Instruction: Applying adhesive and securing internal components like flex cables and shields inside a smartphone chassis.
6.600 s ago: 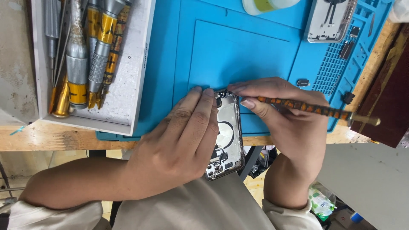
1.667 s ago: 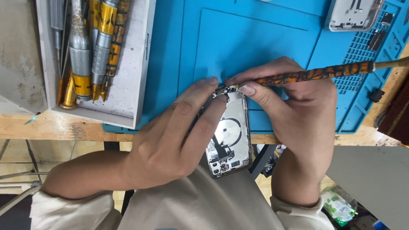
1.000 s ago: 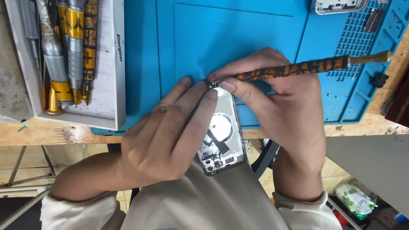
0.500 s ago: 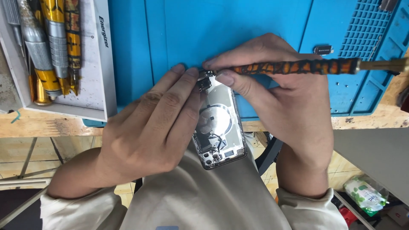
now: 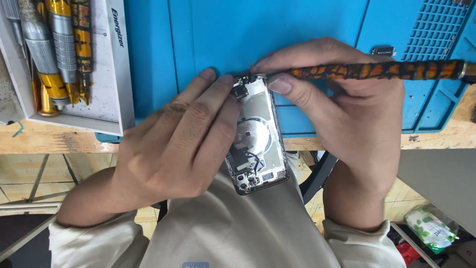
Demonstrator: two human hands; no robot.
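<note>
STEP: working the far end of the opened phone [image 5: 258, 144] with a tool tip | LEFT hand [image 5: 173, 144]: clasped on the phone's left edge, steadying it over the desk's [image 5: 446, 141] near rim | RIGHT hand [image 5: 342, 109]: pinching an orange-black screwdriver [image 5: 377, 70] (tip hidden by fingertips) | NEXT: probably calls for steady, light pressure at that far corner.

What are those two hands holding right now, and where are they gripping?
The left hand steadies an opened phone shell along its left edge. The right hand pinches an orange-and-black tool near its working tip.
</note>
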